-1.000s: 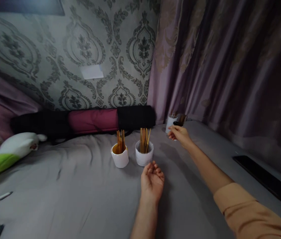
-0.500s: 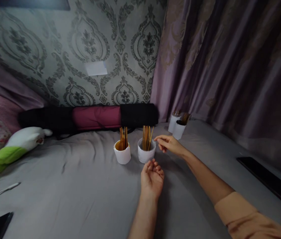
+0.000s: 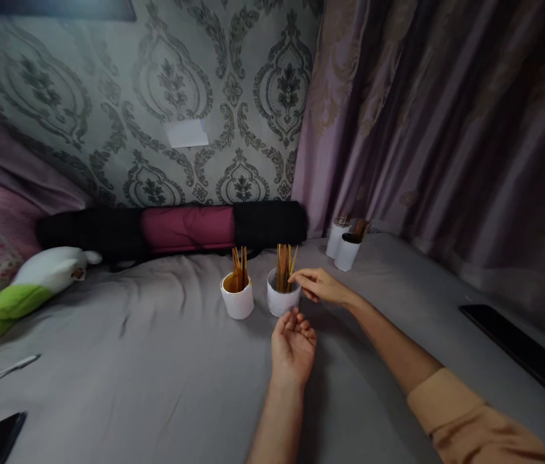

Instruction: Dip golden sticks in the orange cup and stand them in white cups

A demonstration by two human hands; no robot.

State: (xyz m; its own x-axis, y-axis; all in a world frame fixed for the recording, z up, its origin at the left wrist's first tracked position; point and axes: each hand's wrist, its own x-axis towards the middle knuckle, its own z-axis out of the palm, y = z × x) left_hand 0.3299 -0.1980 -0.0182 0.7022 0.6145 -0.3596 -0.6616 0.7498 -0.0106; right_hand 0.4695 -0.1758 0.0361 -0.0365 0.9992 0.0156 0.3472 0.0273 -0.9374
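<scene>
A white cup (image 3: 284, 303) with several thin brown sticks (image 3: 283, 267) standing in it is nearest to both hands. My right hand (image 3: 323, 285) reaches over the cup's right rim, index finger stretched toward the sticks. Its fingertips are beside the rightmost, leaning stick; no grip on it shows. Palm up, my left hand (image 3: 294, 345) rests just in front of the cup, fingers loosely curled and nothing in the palm. To the left stands a second white cup (image 3: 238, 305) with a yellowish inside, also holding several sticks (image 3: 239, 267).
Two more white containers (image 3: 348, 255) with dark sticks stand by the curtain (image 3: 350, 129). A long black and maroon bag (image 3: 188, 227) lies along the wall. On the grey sheet (image 3: 156, 374) are a black flat object (image 3: 518, 348), a plush toy (image 3: 35, 283) and a cable (image 3: 4, 370).
My right hand has moved left, from beside the cup to over its rim, with fingertips now near the sticks. My left hand has barely shifted. The cups stand where they were.
</scene>
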